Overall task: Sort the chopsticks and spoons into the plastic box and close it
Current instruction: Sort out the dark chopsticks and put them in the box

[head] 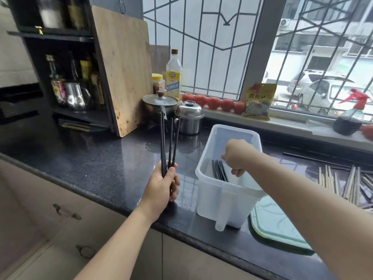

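A translucent white plastic box (pixel 210 201) stands open on the dark counter. Several black chopsticks (pixel 220 171) lean inside it. My right hand (pixel 237 155) hangs over the box's middle, back towards me and fingers curled down. It meets the top ends of those chopsticks, and its grip is hidden. To the left of the box, my left hand (pixel 163 185) grips a bunch of black chopsticks (pixel 168 138) upright, with their ends fanned out. A pile of wooden and dark chopsticks (pixel 343 183) lies on the counter at the far right. The box's pale green lid (pixel 276 225) lies flat beside the box.
Two steel pots (pixel 189 118) stand behind the box, with a wooden cutting board (pixel 125 73) leaning on a black shelf at the left. Tomatoes (pixel 214 102), a yellow packet and a spray bottle (pixel 351 116) line the window sill. The counter edge (pixel 113 201) runs diagonally in front.
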`<state>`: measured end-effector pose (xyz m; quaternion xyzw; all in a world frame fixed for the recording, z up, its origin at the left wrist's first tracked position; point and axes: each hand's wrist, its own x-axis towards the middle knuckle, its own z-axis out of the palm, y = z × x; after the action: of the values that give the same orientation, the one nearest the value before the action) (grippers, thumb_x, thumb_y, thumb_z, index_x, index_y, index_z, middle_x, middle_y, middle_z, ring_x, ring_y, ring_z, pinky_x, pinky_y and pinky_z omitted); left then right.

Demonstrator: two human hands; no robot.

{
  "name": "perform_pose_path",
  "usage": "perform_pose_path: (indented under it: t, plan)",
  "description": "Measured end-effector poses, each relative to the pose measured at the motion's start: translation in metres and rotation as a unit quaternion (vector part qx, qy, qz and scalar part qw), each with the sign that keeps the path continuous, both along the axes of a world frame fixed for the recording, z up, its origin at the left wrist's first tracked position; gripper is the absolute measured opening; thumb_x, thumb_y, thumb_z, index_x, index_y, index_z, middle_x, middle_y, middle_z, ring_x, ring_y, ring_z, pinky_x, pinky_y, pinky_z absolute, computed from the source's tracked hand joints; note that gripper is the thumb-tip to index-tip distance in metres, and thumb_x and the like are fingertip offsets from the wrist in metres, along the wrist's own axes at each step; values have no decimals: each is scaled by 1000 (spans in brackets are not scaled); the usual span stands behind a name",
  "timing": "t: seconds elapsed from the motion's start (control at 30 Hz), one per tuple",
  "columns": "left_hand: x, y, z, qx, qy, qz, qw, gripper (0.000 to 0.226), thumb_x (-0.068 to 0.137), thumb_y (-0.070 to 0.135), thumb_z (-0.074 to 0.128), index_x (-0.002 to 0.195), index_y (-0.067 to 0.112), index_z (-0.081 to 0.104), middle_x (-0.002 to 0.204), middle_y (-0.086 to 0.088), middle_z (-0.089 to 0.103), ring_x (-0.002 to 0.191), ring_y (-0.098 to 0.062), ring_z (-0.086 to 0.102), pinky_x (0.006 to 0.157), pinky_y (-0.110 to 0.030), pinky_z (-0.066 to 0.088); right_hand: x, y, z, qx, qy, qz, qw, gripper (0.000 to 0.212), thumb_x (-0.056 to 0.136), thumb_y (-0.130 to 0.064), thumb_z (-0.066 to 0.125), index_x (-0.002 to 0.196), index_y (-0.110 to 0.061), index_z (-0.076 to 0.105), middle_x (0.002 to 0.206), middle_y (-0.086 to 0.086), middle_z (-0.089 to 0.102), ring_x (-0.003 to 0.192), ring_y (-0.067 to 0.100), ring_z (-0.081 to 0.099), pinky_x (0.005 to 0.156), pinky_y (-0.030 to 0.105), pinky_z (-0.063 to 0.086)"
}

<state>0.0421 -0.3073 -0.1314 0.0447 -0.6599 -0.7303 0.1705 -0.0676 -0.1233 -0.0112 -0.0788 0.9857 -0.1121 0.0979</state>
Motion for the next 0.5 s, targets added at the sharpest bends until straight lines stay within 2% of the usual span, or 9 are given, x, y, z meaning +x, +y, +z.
perform_pose_path:
  t: [0.13, 0.2, 0.27, 0.37, 0.43, 0.5]
  plan:
    - [1, -1, 0, -5, 4, 10, 1000, 18, 111, 23, 44, 113, 9, 54, 75, -5, 55, 49, -17, 44, 47, -30, 35, -2, 1, 4, 29, 91, 15, 995, 21, 91, 1, 48, 77, -1, 63, 68, 14, 67, 61, 29, 69, 63, 37, 62]
    - [1, -2, -1, -3, 8, 19, 1000, 19, 110, 24, 44, 113, 8, 54, 74, -4, 56, 48, -16, 44, 46, -30, 36, -3, 1, 3, 26, 141, 16, 990, 16, 90, -3, 50, 86, -5, 66, 83, 14, 68, 70, 31, 62, 64, 34, 54]
    - [1, -2, -1, 5, 10, 21, 1000, 19, 110, 26, 46, 112, 9, 54, 73, -3, 59, 48, -17, 46, 46, -30, 37, -3, 0, 5, -35, 231, 6, 972, 17, 93, -11, 52, 97, -10, 68, 97, 13, 68, 81, 32, 59, 70, 36, 48]
    - [2, 0, 0, 7, 12, 12, 1000, 18, 108, 31, 48, 110, 14, 54, 75, -3, 66, 50, -21, 54, 47, -31, 39, 10, -5, 17, -205, 355, 50, 911, 21, 100, -22, 51, 97, -13, 70, 90, 7, 70, 79, 27, 62, 75, 42, 53]
    - [3, 2, 2, -2, 18, 6, 1000, 18, 107, 33, 49, 110, 16, 55, 76, -3, 70, 52, -23, 57, 48, -31, 42, 26, -14, 31, -262, 330, 118, 899, 23, 102, -26, 54, 97, -14, 73, 86, 3, 72, 77, 22, 64, 75, 41, 54]
    - [6, 4, 3, -18, 32, 0, 999, 20, 104, 36, 50, 111, 18, 56, 78, -3, 71, 54, -24, 58, 50, -31, 44, 41, -27, 39, -268, 232, 185, 917, 25, 102, -31, 56, 109, -17, 75, 100, -2, 75, 89, 14, 66, 82, 33, 53]
